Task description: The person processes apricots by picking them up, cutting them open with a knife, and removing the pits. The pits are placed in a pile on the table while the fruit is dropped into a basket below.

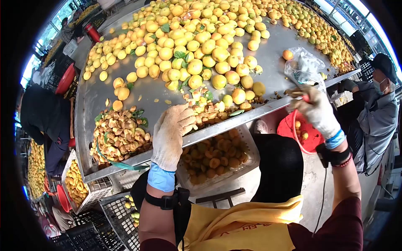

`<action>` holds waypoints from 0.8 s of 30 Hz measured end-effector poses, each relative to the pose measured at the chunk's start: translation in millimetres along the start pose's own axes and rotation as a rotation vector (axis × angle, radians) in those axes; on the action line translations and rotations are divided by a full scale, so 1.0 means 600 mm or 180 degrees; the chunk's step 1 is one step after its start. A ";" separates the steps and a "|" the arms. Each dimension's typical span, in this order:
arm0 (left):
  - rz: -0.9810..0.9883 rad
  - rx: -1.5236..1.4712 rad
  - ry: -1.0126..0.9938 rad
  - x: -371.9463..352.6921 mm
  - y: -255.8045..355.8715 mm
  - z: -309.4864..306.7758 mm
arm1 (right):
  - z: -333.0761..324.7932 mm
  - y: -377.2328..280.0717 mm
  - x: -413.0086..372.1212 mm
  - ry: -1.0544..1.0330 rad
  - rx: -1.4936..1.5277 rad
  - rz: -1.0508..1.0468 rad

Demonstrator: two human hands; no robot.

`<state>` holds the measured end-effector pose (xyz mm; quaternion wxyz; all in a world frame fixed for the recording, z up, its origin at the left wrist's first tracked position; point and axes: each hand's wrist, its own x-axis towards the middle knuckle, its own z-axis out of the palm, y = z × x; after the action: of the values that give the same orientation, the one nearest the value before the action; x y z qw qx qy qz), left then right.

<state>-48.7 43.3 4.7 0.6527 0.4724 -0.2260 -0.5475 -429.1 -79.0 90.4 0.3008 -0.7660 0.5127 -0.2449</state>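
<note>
My left hand [172,133], in a pale work glove, is at the near edge of the metal table, its fingers stretched to the right beside a heap of peach scraps [209,113]. Nothing shows in it. My right hand [320,112], also gloved, is raised over the table's right front edge. It grips what looks like a small knife [296,85] with a reddish handle, partly covered by the fingers. Whole yellow peaches [194,46], some with leaves, are piled across the table. Left of my left hand lies a mound of brownish pits and scraps [119,136].
Under the table edge stands a white crate [252,155] of cut peaches. A red basin [289,127] with a few fruits is to the right. A plastic bag [305,65] lies on the table. A masked person [379,108] sits at right; another person [46,115] bends at left.
</note>
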 end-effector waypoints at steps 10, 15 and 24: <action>0.0357 -0.0432 -0.0144 0.016 0.041 -0.042 | 0.274 -0.087 0.196 -0.1391 -0.1547 -0.1481; 0.0375 -0.0415 0.0020 0.016 0.053 -0.048 | 0.243 -0.093 0.210 -0.2243 0.2267 0.0700; 0.0341 0.0366 0.0039 -0.004 0.040 -0.016 | 0.235 -0.149 0.161 -0.2011 0.2600 0.1071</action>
<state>-29.8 47.9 21.8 0.6542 0.4997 -0.2780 -0.4950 -241.3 -113.3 62.0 0.7485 -0.5304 0.3760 -0.1306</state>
